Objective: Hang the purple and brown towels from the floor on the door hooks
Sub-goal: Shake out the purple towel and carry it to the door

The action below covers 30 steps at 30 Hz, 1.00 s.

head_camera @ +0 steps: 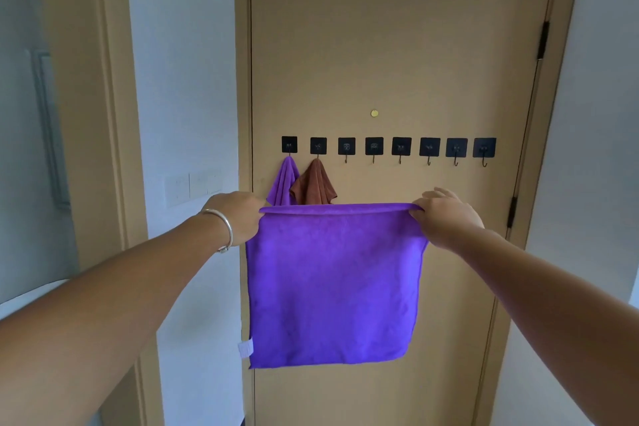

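Person stands at the door (397,55), arms out. Left hand (238,214) and right hand (446,218) each pinch a top corner of a purple towel (332,287), fingers curled over the hem, the cloth spread flat and hanging free in front of the door, below the hooks. Row of eight hooks: the first carries a second purple towel (285,183), the second a brown towel (314,185). Third hook (346,149) and the rest are bare. Step in hand: presenting the held towel for hanging. Next move likely calls for gathering one corner and lifting it onto a free hook
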Tool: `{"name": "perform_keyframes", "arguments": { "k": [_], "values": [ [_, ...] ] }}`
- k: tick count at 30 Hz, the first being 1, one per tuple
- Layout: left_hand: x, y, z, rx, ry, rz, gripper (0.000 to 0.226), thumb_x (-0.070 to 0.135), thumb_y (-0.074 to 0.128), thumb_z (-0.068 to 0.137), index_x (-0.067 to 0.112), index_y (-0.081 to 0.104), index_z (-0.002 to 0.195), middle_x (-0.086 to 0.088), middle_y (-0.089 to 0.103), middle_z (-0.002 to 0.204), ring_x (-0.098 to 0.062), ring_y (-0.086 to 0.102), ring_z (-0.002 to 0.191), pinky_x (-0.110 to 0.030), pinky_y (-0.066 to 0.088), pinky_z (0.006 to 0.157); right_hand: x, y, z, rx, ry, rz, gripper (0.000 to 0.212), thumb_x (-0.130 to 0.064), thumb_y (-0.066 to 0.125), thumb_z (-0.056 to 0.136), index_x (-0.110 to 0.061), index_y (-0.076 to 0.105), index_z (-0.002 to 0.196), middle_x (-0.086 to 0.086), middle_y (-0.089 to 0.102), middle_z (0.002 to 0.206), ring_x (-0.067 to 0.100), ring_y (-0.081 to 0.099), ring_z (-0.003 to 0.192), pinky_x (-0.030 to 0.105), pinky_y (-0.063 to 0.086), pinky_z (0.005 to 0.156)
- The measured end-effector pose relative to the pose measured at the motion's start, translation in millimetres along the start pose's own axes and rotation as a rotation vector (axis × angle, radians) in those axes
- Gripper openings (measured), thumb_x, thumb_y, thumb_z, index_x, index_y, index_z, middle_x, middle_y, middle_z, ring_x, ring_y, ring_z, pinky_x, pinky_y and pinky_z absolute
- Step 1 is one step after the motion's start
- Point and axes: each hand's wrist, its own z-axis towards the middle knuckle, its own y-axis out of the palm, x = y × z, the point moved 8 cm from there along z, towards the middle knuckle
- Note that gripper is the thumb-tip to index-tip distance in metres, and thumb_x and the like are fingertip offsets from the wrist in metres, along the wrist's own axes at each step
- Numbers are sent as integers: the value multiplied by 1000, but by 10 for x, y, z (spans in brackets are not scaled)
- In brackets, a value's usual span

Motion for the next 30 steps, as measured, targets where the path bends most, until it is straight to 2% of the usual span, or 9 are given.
{"name": "perform_keyframes", "arguments": {
  "k": [3,7,13,18,22,23,26,30],
  "values": [
    [9,214,279,1,13,2,19,19,41,97,24,46,79,2,59,87,-18,58,79,-27,39,62,77,221,267,-6,6,1,43,-39,27,103,-24,60,125,-2,51,133,19,25,140,38,33,108],
    [-31,568,731,-33,24,-21,19,23,41,98,23,60,105,2,63,95,-17,60,82,-28,51,71,129,529,651,-19,12,-8,42,-38,27,103,-24,60,124,-1,51,131,20,26,139,38,33,108],
    [-127,1032,1576,12,71,-66,17,21,43,97,18,59,102,2,61,89,-16,59,77,-26,50,69,201,891,1330,-4,44,-57,41,-37,29,103,-23,61,123,-1,53,130,20,27,139,37,32,109],
    [-295,1340,2370,75,95,-188,24,23,42,99,21,58,116,7,60,95,-12,58,80,-27,53,76,209,1111,2003,12,92,-83,38,-37,31,102,-24,62,122,-2,54,125,18,31,134,37,34,106],
    [-404,1634,2931,65,107,-257,35,25,39,100,22,52,132,4,61,120,-14,59,95,-23,47,77,214,1280,2439,34,124,-89,37,-35,32,102,-24,63,120,-2,55,120,19,34,130,36,35,105],
    [-420,1706,3048,61,111,-267,35,24,38,100,23,52,132,4,61,123,-14,60,96,-23,48,78,216,1316,2530,45,131,-85,36,-34,33,102,-24,63,119,-2,56,118,19,36,128,35,36,103],
    [-435,1877,3334,52,127,-283,27,21,36,98,22,57,114,4,63,110,-13,60,85,-28,52,74,218,1385,2757,102,147,-33,33,-29,36,101,-22,66,112,-2,58,107,19,45,116,34,42,93],
    [-470,2034,3598,76,91,-350,30,18,35,98,17,56,119,-6,65,112,-18,56,84,-37,51,79,249,1434,2973,201,170,67,28,-20,42,99,-17,70,102,0,62,104,22,52,102,30,40,73]
  ]
}}
